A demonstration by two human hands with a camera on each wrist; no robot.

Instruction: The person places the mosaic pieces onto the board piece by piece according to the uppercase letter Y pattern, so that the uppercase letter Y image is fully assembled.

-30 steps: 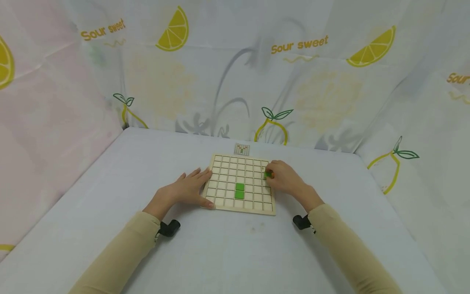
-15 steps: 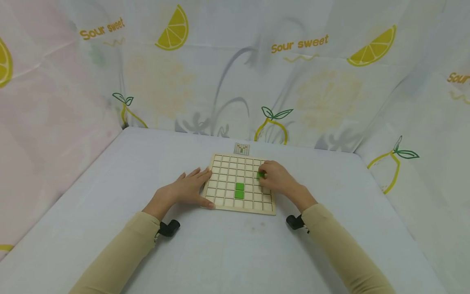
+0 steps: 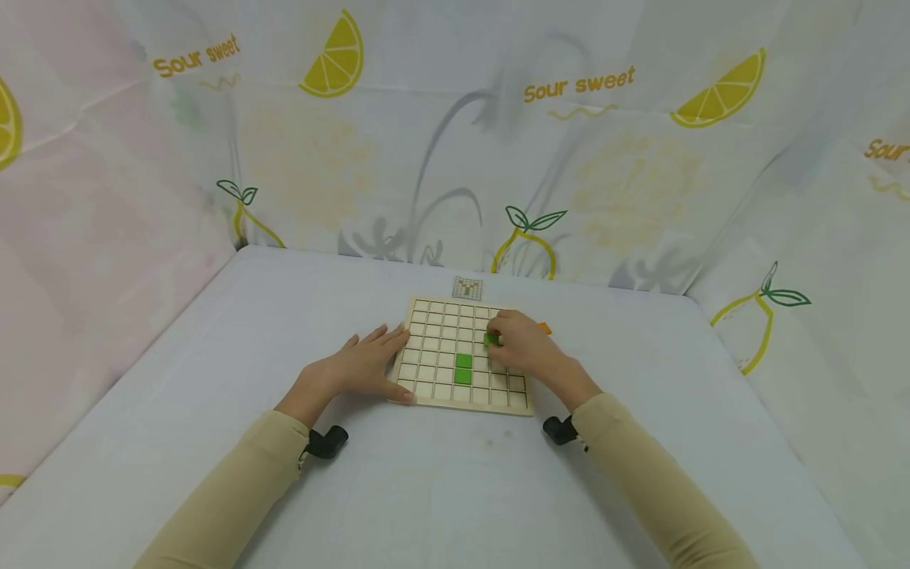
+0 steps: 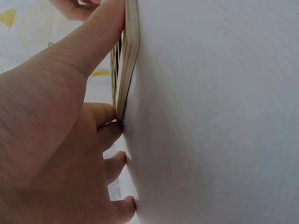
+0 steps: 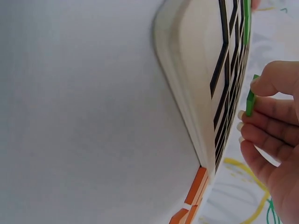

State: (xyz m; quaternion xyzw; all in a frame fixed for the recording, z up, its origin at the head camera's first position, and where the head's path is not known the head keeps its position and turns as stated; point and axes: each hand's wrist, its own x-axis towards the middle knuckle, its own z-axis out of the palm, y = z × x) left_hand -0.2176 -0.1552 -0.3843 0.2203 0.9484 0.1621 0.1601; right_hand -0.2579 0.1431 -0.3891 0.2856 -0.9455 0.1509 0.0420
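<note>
Over the right half of the gridded wooden board (image 3: 472,408), a small green tile (image 5: 251,103) hung just above the cells, pinched between the thumb and fingers of the right hand (image 3: 524,344). The left hand (image 3: 361,369) rested with its fingers spread, touching the board's left side and near corner with no tile in its hold. Two more green tiles (image 3: 463,376) sat in adjoining cells, one nearer the person than the other. Orange tiles (image 5: 195,185) lay on the tabletop (image 3: 398,490) beside the right edge, and a patterned card (image 3: 467,288) lay past the far edge. The held tile looked light, stiff and thin, perhaps smooth enough to slip; its opposite edges seemed the surest hold, leaving the underside free. The board appeared rigid, best steadied at its rim.
</note>
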